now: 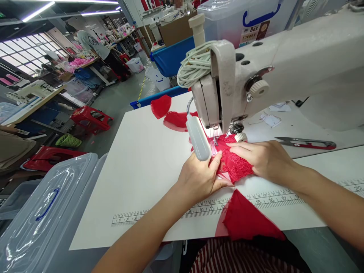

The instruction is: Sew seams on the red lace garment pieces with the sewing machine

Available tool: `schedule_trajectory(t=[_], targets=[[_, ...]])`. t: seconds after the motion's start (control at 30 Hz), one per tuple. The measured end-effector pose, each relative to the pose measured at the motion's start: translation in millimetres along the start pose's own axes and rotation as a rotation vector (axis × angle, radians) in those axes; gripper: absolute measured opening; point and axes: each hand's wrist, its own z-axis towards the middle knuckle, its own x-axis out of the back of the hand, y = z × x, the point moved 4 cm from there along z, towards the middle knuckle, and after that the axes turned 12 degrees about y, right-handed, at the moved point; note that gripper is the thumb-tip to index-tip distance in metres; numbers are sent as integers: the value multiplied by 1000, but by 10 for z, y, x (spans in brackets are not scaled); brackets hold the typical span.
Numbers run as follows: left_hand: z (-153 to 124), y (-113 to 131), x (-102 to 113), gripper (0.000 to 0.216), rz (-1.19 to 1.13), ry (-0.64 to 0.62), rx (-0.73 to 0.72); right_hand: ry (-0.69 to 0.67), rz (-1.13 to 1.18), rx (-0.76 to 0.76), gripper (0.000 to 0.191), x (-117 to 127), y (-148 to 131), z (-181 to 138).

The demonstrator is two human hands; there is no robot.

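Note:
A piece of red lace fabric (237, 167) lies on the white table (148, 159) under the needle area of a white sewing machine (256, 76). My left hand (199, 178) lies on the fabric's left side, fingers and thumb pressed together on its edge. From the right, my right hand (261, 157) rests flat on top of the lace, fingers stretched toward the presser foot. A plain red part of the fabric (247, 220) hangs over the table's near edge. More red pieces (170, 113) lie behind the machine.
Thread snips (307, 143) lie on the machine bed at right. A clear plastic lidded box (42, 212) stands at lower left. A ruler strip (199, 208) runs along the table front. Red stools, bins and other workstations with people fill the left background.

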Motion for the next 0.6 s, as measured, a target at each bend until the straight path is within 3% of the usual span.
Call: schedule_trajectory(t=[0.4,0.6], targets=[[15,9,25,75,41,-3,22,-30,-6,-27,58,41,-6,45],[76,82,66,26,26,124,-16,97,36,17,54,98,-63,27]])
